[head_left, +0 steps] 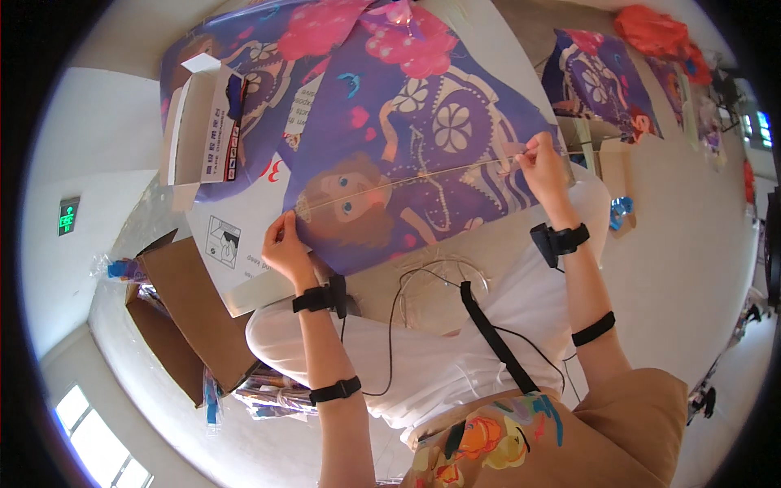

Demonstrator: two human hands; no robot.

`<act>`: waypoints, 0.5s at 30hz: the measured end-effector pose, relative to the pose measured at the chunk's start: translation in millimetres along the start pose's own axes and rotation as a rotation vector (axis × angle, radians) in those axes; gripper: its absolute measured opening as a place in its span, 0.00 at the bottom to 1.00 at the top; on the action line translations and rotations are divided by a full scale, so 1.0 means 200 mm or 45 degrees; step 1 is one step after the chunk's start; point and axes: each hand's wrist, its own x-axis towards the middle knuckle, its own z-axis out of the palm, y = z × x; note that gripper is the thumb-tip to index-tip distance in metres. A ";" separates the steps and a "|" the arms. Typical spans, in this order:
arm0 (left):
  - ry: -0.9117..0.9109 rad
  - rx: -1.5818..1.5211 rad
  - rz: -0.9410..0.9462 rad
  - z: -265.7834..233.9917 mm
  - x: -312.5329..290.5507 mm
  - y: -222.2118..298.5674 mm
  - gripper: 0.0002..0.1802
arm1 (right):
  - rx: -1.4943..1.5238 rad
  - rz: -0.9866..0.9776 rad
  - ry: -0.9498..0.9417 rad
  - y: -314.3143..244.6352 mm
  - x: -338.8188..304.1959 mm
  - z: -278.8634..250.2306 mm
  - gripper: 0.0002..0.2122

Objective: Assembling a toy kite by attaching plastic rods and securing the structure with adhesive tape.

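A purple printed sheet (329, 122) with a cartoon princess, flowers and hearts lies before me on a white board (213, 281). Across it a thin, clear strip (443, 172) runs taut, slanting up to the right; I cannot tell whether it is tape or string. My left hand (286, 250) pinches the strip near the sheet's lower left edge. Near the right edge, my right hand (543, 171) is closed on the strip too, thumb against fingers. The strip seems to carry on past this hand to the right.
An opened white carton (199, 130) stands on the sheets at the left. Beside my left knee sits an open brown cardboard box (191, 313), with bundled packages (272, 390) near it. More printed sheets (602, 81) and a red plastic bag (655, 32) lie at the far right.
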 end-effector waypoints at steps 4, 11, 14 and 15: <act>0.034 0.015 -0.012 0.02 -0.01 0.01 0.08 | 0.004 0.024 -0.012 0.02 0.01 0.00 0.13; 0.054 0.047 -0.014 0.03 -0.02 -0.01 0.06 | -0.058 0.019 -0.059 0.03 0.03 -0.01 0.14; 0.064 -0.022 -0.019 0.03 -0.02 -0.03 0.06 | -0.058 0.051 -0.074 0.01 0.02 -0.01 0.14; 0.064 -0.021 -0.018 0.03 -0.02 -0.04 0.06 | -0.058 0.051 -0.074 0.01 0.02 -0.01 0.14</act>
